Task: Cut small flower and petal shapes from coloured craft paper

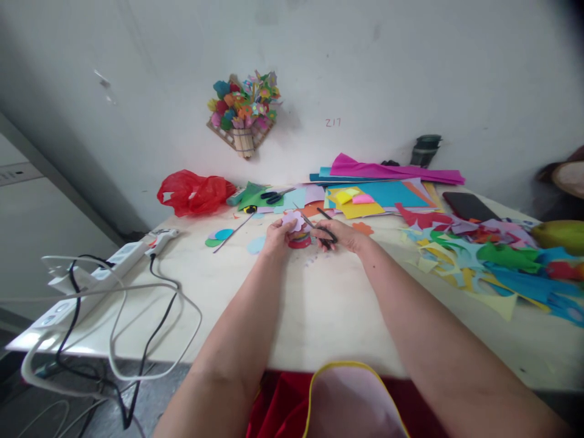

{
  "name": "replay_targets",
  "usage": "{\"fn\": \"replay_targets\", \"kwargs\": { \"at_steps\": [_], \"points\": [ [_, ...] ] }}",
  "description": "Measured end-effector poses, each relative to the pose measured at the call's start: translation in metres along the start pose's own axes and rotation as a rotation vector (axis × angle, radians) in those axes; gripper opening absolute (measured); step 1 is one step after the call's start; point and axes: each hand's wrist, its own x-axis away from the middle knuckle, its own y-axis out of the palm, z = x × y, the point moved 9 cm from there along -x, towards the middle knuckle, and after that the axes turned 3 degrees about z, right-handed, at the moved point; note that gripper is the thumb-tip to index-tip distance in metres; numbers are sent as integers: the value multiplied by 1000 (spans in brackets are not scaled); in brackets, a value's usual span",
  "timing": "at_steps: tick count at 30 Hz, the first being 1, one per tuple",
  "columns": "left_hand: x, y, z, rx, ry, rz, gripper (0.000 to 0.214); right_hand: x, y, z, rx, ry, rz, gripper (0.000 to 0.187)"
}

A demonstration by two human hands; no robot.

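Observation:
Between the fingers of my left hand [276,237] is a pale lilac paper flower [293,220] with a scalloped edge. My right hand [343,236] is closed round the dark handles of a pair of scissors [327,234], whose blades point left at the flower. Whether the blades touch the paper I cannot tell. Below the flower a round red item [300,242] sits on the table, partly hidden by my left hand. An orange paper flower [363,228] lies just beyond my right hand, and a light blue paper circle [256,245] lies left of my left hand.
Colourful paper scraps [479,255] cover the right side, near a dark phone [474,207]. Stacked paper sheets [401,198] and a second pair of scissors [274,196] lie at the back. A red plastic bag [196,193] stands back left; a power strip [100,277] with loose cables runs along the left edge.

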Motion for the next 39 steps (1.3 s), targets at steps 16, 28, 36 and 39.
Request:
{"fn": "replay_targets", "kwargs": {
  "at_steps": [16, 28, 36, 39],
  "points": [
    [-3, -3, 0, 45, 15, 40, 29, -3, 1, 3, 28, 5, 25, 24],
    [-3, -4, 0, 27, 20, 51, 26, -3, 1, 3, 15, 8, 25, 24],
    [-2, -5, 1, 39, 20, 55, 27, -4, 1, 6, -1, 33, 25, 21],
    [-1, -4, 2, 26, 17, 70, 26, -4, 1, 5, -3, 52, 33, 20]
  ]
}}
